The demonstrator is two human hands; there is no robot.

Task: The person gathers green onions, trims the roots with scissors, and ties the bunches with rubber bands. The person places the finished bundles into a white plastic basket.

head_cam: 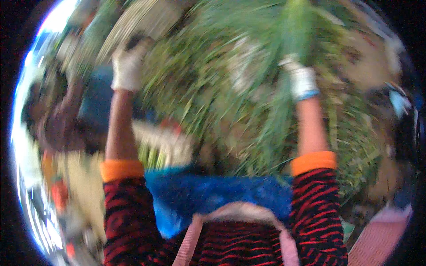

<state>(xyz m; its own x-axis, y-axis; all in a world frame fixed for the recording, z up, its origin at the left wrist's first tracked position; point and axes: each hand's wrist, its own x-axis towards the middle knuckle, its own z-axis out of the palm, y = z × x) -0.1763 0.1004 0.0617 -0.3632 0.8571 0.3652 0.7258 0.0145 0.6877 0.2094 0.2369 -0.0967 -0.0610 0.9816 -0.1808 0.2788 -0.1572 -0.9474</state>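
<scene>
Motion blur softens the whole view. My right hand (299,76), in a white glove with a blue cuff, is closed around a bunch of long green leaves (296,30), which look like spring onion tops. The bunch reaches up to the top edge, and leaves also trail below the hand. My left hand (128,65), also in a white glove, is at the upper left beside pale stalks (133,26). Something dark shows at its fingers, too blurred to tell whether it is held. Between my hands spreads a heap of loose green leaves (199,86).
Blue plastic sheeting (219,189) covers my lap. Pale stalks with green ends (159,149) lie just beyond it at the left. A blurred person (63,116) is at the far left. A pink woven item (379,236) sits at the lower right.
</scene>
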